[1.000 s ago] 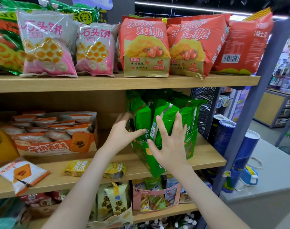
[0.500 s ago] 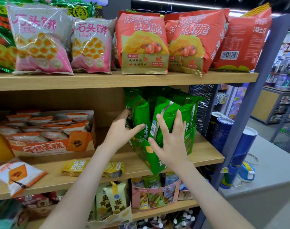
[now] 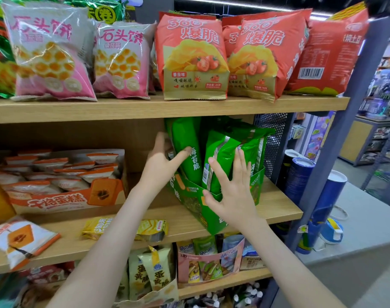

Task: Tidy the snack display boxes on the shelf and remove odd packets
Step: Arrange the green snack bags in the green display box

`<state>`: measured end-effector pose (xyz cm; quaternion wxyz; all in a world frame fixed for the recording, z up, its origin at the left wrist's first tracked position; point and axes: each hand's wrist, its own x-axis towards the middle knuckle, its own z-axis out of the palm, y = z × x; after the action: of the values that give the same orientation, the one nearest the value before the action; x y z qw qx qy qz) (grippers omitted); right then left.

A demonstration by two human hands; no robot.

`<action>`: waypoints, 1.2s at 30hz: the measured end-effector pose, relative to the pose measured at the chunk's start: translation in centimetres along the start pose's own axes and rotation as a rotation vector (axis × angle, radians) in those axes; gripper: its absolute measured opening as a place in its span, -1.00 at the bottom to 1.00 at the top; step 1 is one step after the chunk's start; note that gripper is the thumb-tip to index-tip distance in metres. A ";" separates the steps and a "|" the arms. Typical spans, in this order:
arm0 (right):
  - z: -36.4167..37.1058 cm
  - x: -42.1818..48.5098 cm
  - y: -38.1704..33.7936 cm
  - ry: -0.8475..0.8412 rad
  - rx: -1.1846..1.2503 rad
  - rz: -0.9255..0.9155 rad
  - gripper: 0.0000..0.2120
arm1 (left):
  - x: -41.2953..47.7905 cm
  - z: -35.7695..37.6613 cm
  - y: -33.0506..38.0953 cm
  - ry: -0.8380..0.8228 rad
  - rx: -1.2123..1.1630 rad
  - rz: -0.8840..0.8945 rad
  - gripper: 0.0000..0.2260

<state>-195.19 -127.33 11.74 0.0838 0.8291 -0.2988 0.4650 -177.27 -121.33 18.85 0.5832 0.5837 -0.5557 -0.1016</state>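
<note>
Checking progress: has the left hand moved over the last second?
Yes. The left hand has risen beside the green packet, its thumb now nearer the upper shelf board.

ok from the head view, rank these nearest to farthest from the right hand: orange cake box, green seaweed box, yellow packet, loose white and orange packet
1. green seaweed box: touched by the right hand, right end of the shelf.
2. yellow packet: lying flat to the left, near the shelf front.
3. orange cake box: further left, set back.
4. loose white and orange packet: far left.
</note>
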 end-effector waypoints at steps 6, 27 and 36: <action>0.0 -0.2 0.1 0.008 0.015 0.006 -0.31 | -2.1 -0.1 -1.3 0.062 -0.156 -0.068 -0.56; -1.9 -0.2 1.4 -0.056 0.185 0.153 -0.37 | -4.4 2.1 0.9 0.110 -0.265 0.098 -0.61; -1.5 0.2 -2.5 0.140 0.087 0.353 -0.21 | -4.9 3.4 -0.1 -0.164 -0.083 0.196 -0.66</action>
<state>-194.82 -124.77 13.08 -0.0144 0.7322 -0.4127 0.5416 -181.54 -119.52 15.18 0.5667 0.4918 -0.6511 -0.1143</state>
